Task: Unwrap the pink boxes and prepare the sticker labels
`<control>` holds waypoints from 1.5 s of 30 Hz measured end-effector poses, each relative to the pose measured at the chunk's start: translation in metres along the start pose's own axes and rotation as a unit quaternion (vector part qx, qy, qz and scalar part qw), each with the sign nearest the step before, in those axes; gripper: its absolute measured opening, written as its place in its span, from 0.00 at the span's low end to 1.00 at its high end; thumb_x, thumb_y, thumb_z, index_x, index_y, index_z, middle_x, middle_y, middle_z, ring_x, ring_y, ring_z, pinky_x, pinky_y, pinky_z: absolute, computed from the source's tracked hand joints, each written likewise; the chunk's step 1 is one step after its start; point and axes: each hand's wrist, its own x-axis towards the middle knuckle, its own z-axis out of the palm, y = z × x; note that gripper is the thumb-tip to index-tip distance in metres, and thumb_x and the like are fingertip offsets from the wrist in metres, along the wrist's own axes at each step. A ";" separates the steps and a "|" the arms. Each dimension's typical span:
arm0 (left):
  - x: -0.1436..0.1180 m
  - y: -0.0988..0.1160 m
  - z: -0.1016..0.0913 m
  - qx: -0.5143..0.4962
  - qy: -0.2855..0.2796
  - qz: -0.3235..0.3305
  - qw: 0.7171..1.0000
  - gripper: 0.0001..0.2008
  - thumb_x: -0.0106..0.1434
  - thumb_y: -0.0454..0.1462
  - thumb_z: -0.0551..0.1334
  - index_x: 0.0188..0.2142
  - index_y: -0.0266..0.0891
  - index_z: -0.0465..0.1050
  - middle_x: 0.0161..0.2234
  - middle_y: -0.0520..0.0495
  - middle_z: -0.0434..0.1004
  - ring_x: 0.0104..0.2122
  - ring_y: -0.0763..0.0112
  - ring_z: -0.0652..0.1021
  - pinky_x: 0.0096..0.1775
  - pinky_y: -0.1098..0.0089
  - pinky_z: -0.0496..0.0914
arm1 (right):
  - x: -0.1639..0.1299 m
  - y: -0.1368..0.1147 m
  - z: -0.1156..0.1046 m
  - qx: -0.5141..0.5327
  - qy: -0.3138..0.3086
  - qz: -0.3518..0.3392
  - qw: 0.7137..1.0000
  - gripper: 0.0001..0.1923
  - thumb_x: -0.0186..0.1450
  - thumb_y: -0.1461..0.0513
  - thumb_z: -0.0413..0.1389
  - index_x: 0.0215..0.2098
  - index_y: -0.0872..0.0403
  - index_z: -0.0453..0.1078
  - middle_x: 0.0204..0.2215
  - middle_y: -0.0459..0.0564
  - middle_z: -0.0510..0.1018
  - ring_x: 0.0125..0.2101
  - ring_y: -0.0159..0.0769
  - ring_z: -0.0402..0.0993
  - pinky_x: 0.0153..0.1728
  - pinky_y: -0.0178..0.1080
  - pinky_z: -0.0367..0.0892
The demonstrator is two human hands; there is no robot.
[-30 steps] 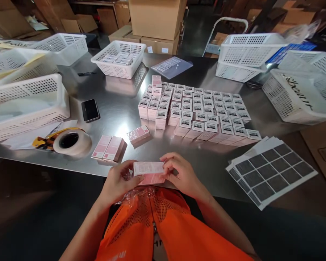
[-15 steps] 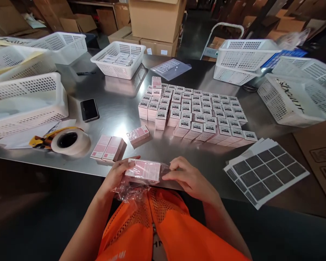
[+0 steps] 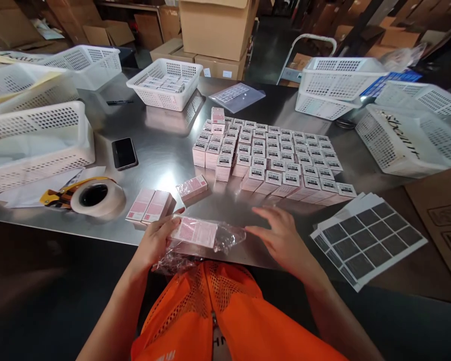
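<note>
We're on the clear film [image 3: 227, 237]: left hand [image 3: 156, 240] clamps the pink box [image 3: 196, 232]; right hand [image 3: 284, 240], fingers apart; loose end seemingly needs pinching.

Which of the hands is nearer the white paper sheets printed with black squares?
Right. The right hand is open, left of the sheets; the left hand is farther left, holding a pink rectangular box in clear plastic.

Left hand [image 3: 158, 239] partly hides the held pink box [image 3: 195, 231]; barcode labels [image 3: 274, 177] too small to read
</note>
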 end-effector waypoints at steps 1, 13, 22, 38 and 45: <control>-0.001 0.001 0.002 0.008 0.003 0.002 1.000 0.26 0.62 0.54 0.58 0.40 0.34 0.82 0.14 0.53 0.65 0.17 0.70 0.66 0.22 0.71 0.60 | -0.002 -0.002 0.002 0.014 0.086 0.044 0.995 0.16 0.67 0.71 0.54 0.45 0.45 0.76 0.51 0.54 0.73 0.52 0.50 0.69 0.47 0.55 0.69; -0.009 -0.005 0.044 0.171 0.160 0.091 0.968 0.18 0.65 0.46 0.53 0.24 0.41 0.71 0.20 0.47 0.73 0.23 0.65 0.72 0.29 0.70 0.61 | 0.007 -0.039 0.055 0.054 0.132 0.127 0.982 0.11 0.71 0.54 0.56 0.43 0.52 0.74 0.36 0.54 0.75 0.41 0.45 0.73 0.39 0.45 0.71; 0.014 -0.023 0.041 0.033 0.196 0.008 0.980 0.18 0.64 0.48 0.55 0.26 0.40 0.70 0.21 0.49 0.72 0.23 0.66 0.71 0.25 0.70 0.61 | -0.006 -0.021 0.048 0.102 0.119 -0.006 0.988 0.07 0.68 0.67 0.58 0.34 0.51 0.66 0.28 0.45 0.75 0.34 0.35 0.74 0.37 0.39 0.66; -0.002 -0.032 0.073 -0.313 0.044 -0.032 0.948 0.29 0.50 0.44 0.69 0.23 0.42 0.43 0.18 0.60 0.52 0.16 0.80 0.58 0.19 0.77 0.59 | -0.001 0.007 0.081 0.340 -0.105 0.208 0.911 0.31 0.53 0.51 0.72 0.53 0.49 0.74 0.48 0.53 0.79 0.47 0.47 0.76 0.49 0.47 0.71; -0.041 -0.056 -0.004 -0.229 0.080 0.036 0.970 0.18 0.46 0.33 0.67 0.16 0.40 0.55 0.18 0.54 0.61 0.23 0.72 0.71 0.23 0.74 0.65 | 0.013 0.033 0.068 0.291 -0.063 0.185 0.936 0.21 0.63 0.65 0.57 0.54 0.44 0.73 0.58 0.51 0.71 0.59 0.47 0.68 0.56 0.50 0.68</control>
